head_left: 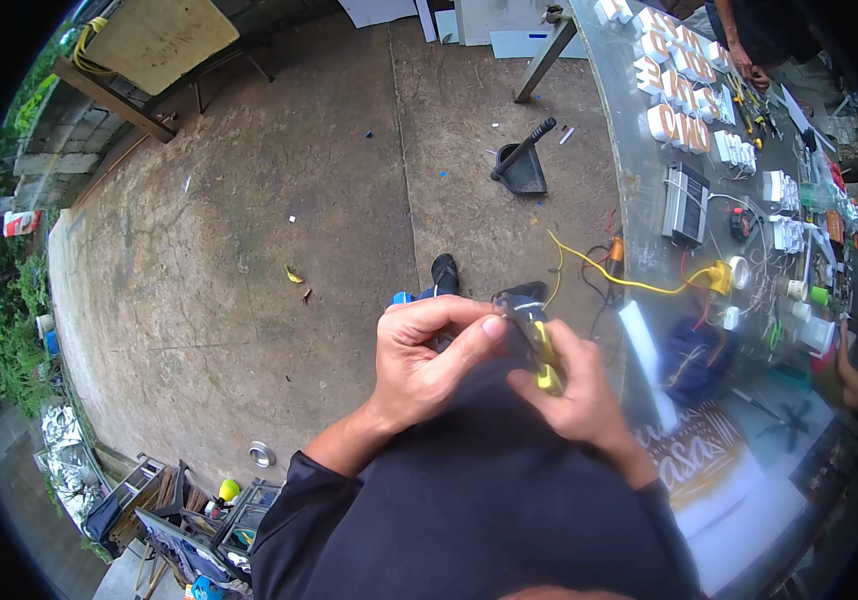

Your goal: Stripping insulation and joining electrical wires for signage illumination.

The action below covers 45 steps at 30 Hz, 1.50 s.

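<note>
In front of my lap, my right hand (581, 390) is wrapped round a pair of pliers with yellow-and-black handles (549, 372). Their dark head points up and left, toward my other hand. My left hand (427, 355) is closed, thumb and index fingertip pinched together beside the jaws. Whatever sits in that pinch is too small to make out. Close to the tool's head a thin pale strand (527, 306) shows, blurred.
On the right stands a long workbench (639, 190) with white block letters (679, 128), a finned metal box (686, 205), a yellow cord (649, 287) and a printed sheet (699, 460). A dustpan (522, 172) lies on the concrete floor. Another person's hand (749, 68) is at the bench's far end.
</note>
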Tool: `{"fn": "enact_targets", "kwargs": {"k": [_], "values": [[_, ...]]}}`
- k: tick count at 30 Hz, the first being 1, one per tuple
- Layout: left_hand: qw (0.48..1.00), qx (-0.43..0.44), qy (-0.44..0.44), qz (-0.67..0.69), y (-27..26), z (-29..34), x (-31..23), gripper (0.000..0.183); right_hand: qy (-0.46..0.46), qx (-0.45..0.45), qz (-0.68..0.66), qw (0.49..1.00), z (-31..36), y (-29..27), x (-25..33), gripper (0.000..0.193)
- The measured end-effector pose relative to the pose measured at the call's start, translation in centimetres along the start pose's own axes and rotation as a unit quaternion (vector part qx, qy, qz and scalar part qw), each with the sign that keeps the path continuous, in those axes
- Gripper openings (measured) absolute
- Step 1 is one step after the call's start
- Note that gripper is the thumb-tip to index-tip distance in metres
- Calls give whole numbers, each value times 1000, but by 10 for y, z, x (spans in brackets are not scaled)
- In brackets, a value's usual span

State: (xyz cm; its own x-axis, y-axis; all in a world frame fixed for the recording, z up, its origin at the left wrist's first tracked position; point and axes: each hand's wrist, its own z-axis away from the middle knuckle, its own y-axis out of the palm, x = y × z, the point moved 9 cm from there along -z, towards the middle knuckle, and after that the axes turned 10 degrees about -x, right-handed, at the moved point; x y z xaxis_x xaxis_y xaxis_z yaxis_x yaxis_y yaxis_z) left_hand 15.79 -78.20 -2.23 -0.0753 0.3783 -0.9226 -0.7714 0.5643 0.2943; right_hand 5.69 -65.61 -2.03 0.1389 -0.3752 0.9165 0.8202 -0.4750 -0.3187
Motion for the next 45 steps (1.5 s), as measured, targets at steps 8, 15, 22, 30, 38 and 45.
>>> {"fn": "enact_targets", "kwargs": {"k": [8,15,22,30,38,45], "values": [[998,45,-6,-47,-1,-7,2,9,43,33,-8,999,5,2,-10,29],[998,15,-33,-59,-1,-6,5,6,38,24,-13,999,4,0,-8,29],[999,19,-23,-44,-3,-9,8,9,62,37,-6,997,4,4,-16,33],[998,0,-30,-56,-8,-10,13,8,38,25,-5,999,1,4,-12,31],[998,-6,-18,-66,-11,-10,12,6,22,24,-12,999,-1,6,-10,32],[998,-9,-22,-55,-10,-9,13,5,19,23,-6,1000,-1,7,-11,31]]}}
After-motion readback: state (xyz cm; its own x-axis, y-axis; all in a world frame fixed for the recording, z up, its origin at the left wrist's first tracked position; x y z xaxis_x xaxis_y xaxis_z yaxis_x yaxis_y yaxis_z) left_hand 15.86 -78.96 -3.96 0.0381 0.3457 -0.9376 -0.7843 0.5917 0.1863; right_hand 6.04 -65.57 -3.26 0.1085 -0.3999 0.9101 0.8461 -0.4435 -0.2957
